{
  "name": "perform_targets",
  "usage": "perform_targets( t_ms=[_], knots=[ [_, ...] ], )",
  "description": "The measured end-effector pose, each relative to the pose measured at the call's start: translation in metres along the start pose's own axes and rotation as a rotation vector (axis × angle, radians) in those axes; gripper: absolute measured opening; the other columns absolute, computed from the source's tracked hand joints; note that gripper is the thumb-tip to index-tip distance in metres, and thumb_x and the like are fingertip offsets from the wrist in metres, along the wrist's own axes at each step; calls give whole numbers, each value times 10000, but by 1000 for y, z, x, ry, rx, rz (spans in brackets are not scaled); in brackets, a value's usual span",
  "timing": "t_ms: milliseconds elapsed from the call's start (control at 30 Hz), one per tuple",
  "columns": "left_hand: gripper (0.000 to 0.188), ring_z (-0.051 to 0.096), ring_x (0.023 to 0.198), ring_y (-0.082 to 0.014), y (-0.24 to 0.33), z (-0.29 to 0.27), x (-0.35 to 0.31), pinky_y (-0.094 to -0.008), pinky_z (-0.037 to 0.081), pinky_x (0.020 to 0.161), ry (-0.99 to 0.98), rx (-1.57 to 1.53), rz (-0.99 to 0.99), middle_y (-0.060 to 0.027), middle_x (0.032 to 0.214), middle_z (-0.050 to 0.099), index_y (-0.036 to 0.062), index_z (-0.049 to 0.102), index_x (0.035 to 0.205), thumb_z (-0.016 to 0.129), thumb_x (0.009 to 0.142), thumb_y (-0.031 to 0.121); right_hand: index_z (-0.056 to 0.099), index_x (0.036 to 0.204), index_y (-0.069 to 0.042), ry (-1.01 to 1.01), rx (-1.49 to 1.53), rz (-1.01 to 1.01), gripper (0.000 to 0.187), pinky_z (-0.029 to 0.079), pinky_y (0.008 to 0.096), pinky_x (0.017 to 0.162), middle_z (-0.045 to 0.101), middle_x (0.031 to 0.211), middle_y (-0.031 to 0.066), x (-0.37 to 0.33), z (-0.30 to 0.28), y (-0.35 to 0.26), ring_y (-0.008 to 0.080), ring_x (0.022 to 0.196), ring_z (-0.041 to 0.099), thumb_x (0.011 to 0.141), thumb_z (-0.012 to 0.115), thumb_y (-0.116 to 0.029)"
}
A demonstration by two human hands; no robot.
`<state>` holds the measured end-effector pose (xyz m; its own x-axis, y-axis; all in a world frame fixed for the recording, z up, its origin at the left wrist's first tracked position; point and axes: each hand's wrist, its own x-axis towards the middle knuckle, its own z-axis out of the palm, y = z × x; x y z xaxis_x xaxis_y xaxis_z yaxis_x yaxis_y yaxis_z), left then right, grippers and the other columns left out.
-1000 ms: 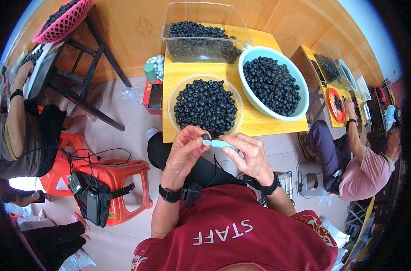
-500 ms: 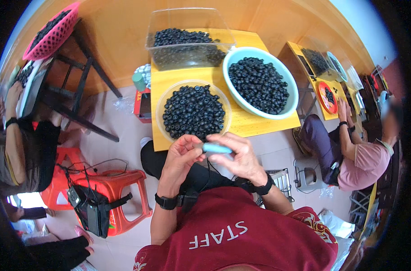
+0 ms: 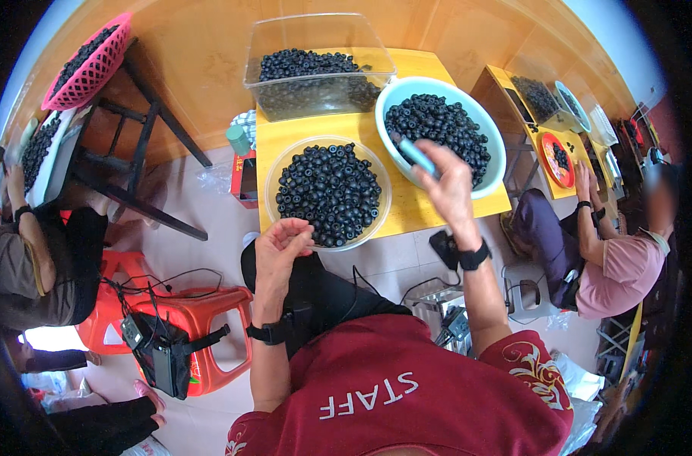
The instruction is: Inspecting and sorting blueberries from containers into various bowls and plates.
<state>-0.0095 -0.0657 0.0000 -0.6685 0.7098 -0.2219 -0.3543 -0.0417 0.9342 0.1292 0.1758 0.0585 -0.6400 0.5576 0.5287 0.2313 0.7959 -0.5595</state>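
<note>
My right hand (image 3: 448, 188) is closed round a tool with a light blue handle (image 3: 418, 157). It is over the pale blue basin (image 3: 482, 188), which is heaped with small black ring-shaped parts (image 3: 437, 125). The tool's far tip is blurred against the black parts. My left hand (image 3: 277, 254) is at the near left rim of a clear round tub (image 3: 270, 199), its thumb and fingertips pinched together. Whatever is between them, if anything, I cannot make out. More of the same black rings (image 3: 329, 190) fill this tub.
A clear rectangular bin (image 3: 315, 106) of black parts stands at the back of the yellow table (image 3: 406, 220). To the left are red stools (image 3: 216, 319) with a black bag and cables, and a pink basket (image 3: 91, 72). A person in pink (image 3: 619, 266) works at another table on the right.
My hands have come apart. The right one has carried the blue-handled tool up and right, from in front of the tub to over the basin. My left hand has shifted slightly left.
</note>
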Motion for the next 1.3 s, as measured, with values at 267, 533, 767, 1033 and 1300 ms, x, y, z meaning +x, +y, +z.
perform_targets(
  t_ms=[267, 533, 767, 1033, 1300],
  knots=[
    [149, 597, 663, -110, -15, 8, 29, -245, 482, 586, 84, 422, 236, -70, 868, 639, -11, 623, 897, 635, 750, 13, 623, 973, -11, 51, 53, 94, 252, 456, 326, 596, 603, 775, 132, -19, -3, -12, 247, 651, 588, 721, 645, -10],
    [239, 556, 714, -252, -22, 62, 45, -338, 451, 649, 50, 978, 536, -106, 796, 535, 41, 594, 857, 703, 644, 52, 632, 909, 16, -33, 142, 251, 172, 450, 314, 601, 614, 758, 143, -59, 5, -10, 257, 656, 596, 744, 633, -29],
    [244, 497, 815, -289, -27, 74, 37, -391, 385, 696, 82, 1259, 577, -82, 821, 498, 80, 563, 856, 680, 645, 39, 639, 895, 12, -108, 118, 325, 161, 474, 331, 629, 635, 821, 166, -69, 7, -8, 295, 716, 621, 742, 631, -38],
    [301, 525, 818, -218, -27, 62, 37, -358, 405, 728, 80, 1043, 768, -54, 820, 518, 92, 563, 866, 642, 619, -60, 641, 898, 10, -132, 121, 303, 162, 474, 325, 617, 639, 805, 159, -70, 7, -17, 278, 697, 622, 746, 629, -46],
    [248, 588, 864, -225, 3, 20, 2, -324, 494, 747, -170, -451, 56, -84, 1001, 574, 44, 567, 1008, 588, 773, -31, 640, 948, 0, -245, 314, 288, 199, 433, 246, 545, 631, 767, 108, -74, 9, -39, 149, 620, 566, 789, 635, -119]
  ],
)
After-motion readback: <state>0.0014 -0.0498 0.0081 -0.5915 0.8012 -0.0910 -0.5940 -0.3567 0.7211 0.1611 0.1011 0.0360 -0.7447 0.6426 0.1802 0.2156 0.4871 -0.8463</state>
